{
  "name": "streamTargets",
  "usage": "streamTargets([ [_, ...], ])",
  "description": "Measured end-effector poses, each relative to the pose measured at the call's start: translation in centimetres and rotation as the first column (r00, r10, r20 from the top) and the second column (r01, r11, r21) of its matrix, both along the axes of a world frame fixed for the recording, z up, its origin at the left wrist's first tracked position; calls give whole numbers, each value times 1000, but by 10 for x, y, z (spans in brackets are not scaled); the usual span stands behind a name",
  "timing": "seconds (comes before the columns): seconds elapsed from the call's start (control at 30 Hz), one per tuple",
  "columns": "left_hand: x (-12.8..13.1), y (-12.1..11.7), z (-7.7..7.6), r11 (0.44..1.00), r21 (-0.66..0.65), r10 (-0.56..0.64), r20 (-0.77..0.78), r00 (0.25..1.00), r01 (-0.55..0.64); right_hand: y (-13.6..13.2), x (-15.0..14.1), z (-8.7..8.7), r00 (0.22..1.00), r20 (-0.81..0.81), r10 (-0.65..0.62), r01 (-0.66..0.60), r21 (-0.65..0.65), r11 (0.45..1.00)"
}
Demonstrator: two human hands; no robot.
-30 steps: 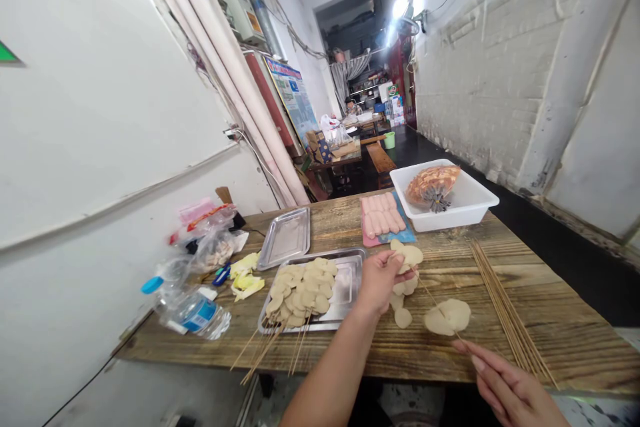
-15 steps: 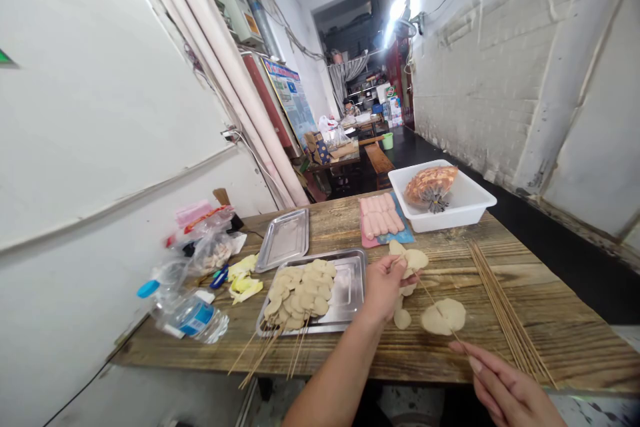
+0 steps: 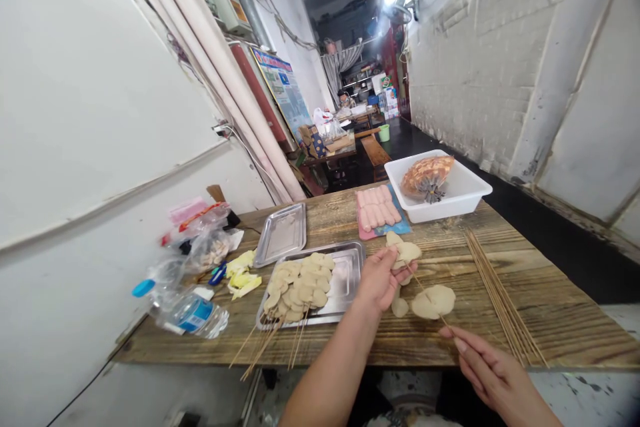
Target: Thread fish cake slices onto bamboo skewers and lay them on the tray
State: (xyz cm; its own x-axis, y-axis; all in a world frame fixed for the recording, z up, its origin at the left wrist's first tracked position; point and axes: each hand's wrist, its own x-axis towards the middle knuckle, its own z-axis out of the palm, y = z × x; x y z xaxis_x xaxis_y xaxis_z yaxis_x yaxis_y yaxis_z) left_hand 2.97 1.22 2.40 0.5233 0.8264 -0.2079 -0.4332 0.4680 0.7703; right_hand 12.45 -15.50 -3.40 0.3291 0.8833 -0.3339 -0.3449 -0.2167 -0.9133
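Observation:
My right hand pinches the lower end of a thin wooden skewer. A pale beige flat slice is threaded on that skewer. My left hand is closed on several similar pale slices near the skewer's upper end; its fingers partly hide how they meet. Below that hand, another loose slice lies on the wooden table. To the left, a metal tray holds a pile of skewered slices, their sticks jutting over its near edge.
A bundle of bare skewers lies at right. Behind are a pack of pink sausages and a white plastic tub with a bagged item. A second metal tray, yellow scraps, a water bottle and plastic bags are at left.
Both hands, with the skewer and its slices, have shifted slightly left. The camera view has also moved a little. My grips look the same.

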Motion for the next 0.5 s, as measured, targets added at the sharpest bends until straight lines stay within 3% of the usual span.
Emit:
streamTargets([
  [0.3, 7, -13, -10, 1000, -6, -29, -61, 998, 29, 4, -1, 9, 999, 16, -41, 40, 10, 999],
  [0.5, 18, -27, -20, 999, 27, -38, -50, 998, 39, 5, 1, -1, 993, 119, -18, 15, 31, 999],
])
